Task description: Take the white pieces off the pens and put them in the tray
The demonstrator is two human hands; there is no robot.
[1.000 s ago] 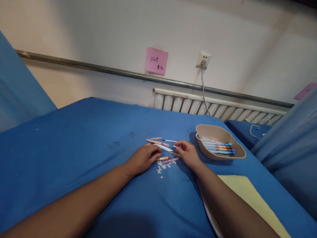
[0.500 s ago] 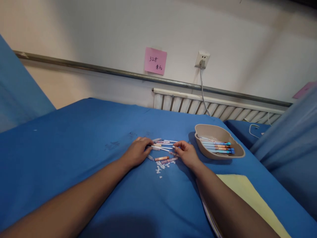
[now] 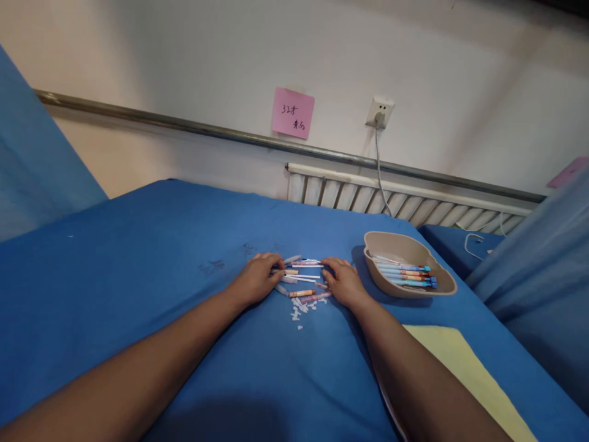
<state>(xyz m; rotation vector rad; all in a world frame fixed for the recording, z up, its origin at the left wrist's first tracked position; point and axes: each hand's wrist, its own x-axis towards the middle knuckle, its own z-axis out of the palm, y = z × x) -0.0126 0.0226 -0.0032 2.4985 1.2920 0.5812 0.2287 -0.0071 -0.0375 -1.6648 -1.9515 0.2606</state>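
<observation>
Both my hands lie palm down on the blue cloth [image 3: 138, 276], either side of a small heap of pen parts [image 3: 301, 270]: thin white refills and pink and orange barrels. My left hand [image 3: 255, 279] has loosely bent fingers touching the left ends of the parts. My right hand [image 3: 343, 281] rests its fingertips on the right ends. Neither hand visibly grips anything. Small white caps [image 3: 299, 310] are scattered just in front of the heap.
A beige tray [image 3: 442, 285] right of my right hand holds several assembled blue and orange pens [image 3: 407, 274]. A yellow sheet [image 3: 460, 362] lies under my right forearm. Behind are a radiator [image 3: 391, 199], a wall socket with a cable [image 3: 378, 113] and a pink note [image 3: 293, 113].
My left hand has slid forward from beside the orange barrel to the heap's left end. My right hand let its pinch go and settled flat, so the two hands now bracket the parts.
</observation>
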